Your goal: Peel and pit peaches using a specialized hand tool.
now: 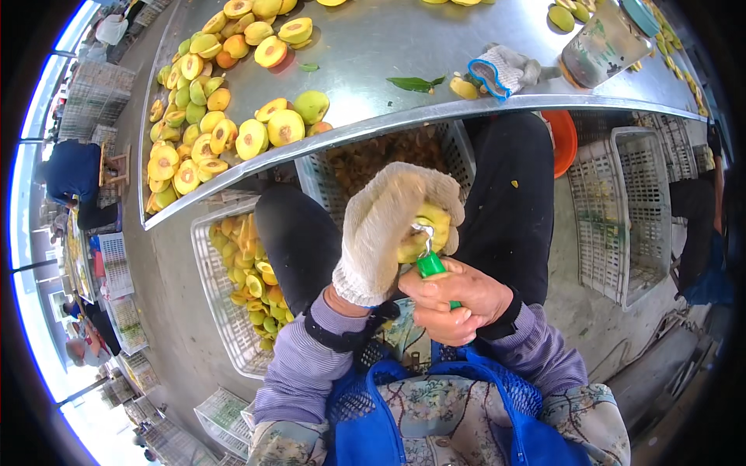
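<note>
My left hand (pixel 387 227), in a white knit glove, grips a yellow peach half (pixel 436 218) above my lap. Bare, my right hand (pixel 457 297) is closed around the green handle of a pitting tool (pixel 430 265). The tool's bent metal end meets the cut face of the fruit; how deep it sits, I cannot tell. Below and beyond my hands, between my knees, a crate (pixel 315 180) holds brown pits and scraps. On the steel table (pixel 361 58) lies a pile of halved peaches (pixel 201 140), cut faces showing on many.
Left of my knee stands a white crate (pixel 218 326) of peach halves. A spare glove (pixel 507 67), a leaf (pixel 411 84) and a plastic jar (pixel 606 46) lie along the table. An orange bucket (pixel 560 143) and white crates (pixel 641 215) are at right. People sit nearby on both sides.
</note>
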A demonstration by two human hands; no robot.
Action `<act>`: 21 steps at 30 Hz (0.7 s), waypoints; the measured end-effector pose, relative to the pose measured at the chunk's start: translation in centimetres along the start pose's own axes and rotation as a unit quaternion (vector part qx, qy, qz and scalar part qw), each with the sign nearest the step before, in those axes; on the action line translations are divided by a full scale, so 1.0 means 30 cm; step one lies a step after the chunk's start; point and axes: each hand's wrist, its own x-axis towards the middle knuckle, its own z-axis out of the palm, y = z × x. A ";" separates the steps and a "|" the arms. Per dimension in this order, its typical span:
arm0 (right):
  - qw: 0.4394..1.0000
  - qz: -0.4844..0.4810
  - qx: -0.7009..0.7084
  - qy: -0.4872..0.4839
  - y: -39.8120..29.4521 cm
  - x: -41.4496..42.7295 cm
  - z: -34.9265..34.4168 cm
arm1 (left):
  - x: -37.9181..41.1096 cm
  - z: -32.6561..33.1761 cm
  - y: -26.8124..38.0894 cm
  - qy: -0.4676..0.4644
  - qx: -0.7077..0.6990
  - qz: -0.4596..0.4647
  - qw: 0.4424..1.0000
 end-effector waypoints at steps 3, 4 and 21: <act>0.998 0.000 -0.041 0.054 -0.011 0.002 0.006 | 0.011 0.013 -0.015 0.087 -0.100 -0.092 0.987; 0.994 0.006 -0.070 0.087 -0.015 0.001 0.007 | 0.026 -0.005 -0.027 0.049 -0.154 -0.090 0.983; 0.930 -0.017 -0.250 0.270 -0.030 0.061 0.016 | -0.090 -0.427 0.230 0.376 0.671 0.090 0.633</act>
